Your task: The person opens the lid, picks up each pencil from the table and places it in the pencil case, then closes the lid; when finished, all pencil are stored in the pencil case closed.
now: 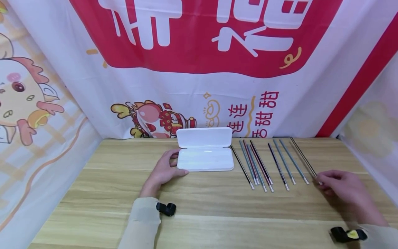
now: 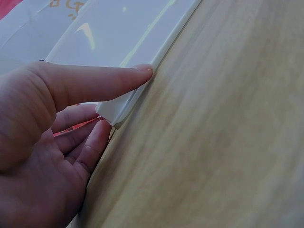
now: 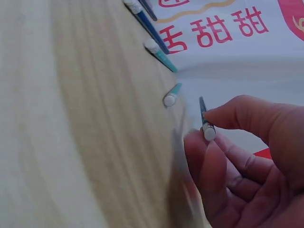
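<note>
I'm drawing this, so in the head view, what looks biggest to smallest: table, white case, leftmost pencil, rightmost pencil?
1. Table
2. White case
3. Leftmost pencil and rightmost pencil: they look too alike to rank.

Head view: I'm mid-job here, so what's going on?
A person's left hand holds the left end of an open, empty white case. Their right hand pinches a pencil near its eraser end. Other pencils lie on the table between case and right hand, erasers toward the person.
</note>
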Available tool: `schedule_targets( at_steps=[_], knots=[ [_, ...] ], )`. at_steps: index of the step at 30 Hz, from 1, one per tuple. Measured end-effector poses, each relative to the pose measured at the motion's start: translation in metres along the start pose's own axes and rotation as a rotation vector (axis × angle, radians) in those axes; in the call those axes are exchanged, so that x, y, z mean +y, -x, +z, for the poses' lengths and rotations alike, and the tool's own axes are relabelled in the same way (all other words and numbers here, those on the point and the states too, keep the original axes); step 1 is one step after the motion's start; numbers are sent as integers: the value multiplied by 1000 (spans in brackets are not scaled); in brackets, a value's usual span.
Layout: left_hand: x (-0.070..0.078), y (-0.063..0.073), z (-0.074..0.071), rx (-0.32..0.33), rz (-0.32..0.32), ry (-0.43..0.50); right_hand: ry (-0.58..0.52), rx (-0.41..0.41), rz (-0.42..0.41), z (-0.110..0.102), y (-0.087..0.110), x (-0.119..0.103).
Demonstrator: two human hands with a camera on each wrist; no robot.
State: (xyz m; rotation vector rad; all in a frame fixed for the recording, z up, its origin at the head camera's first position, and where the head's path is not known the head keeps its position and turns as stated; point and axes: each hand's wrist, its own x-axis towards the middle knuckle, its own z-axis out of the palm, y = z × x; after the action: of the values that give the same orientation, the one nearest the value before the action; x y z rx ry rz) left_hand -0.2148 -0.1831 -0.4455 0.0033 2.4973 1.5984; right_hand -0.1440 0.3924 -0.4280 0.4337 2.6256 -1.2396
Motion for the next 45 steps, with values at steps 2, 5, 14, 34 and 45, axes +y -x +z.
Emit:
schedule_targets(
  at_steps=[2,5,14,34,45],
  knots=[
    [0,0,-1,4,0,1,0,-7,-7,0,0,-3],
    [-1,1,-2,9,-4,-6,-10,-16,-33,1,2,-7],
    [-4,2,-4,13,-7,-10,-67,-37,-164,8,10,-23],
    [-3,2,-3,7,-18,4,-42,-60,-300,46,15,-93],
    [0,0,0,10,-22,3,-92,-96,-350,78,8,-126]
  ],
)
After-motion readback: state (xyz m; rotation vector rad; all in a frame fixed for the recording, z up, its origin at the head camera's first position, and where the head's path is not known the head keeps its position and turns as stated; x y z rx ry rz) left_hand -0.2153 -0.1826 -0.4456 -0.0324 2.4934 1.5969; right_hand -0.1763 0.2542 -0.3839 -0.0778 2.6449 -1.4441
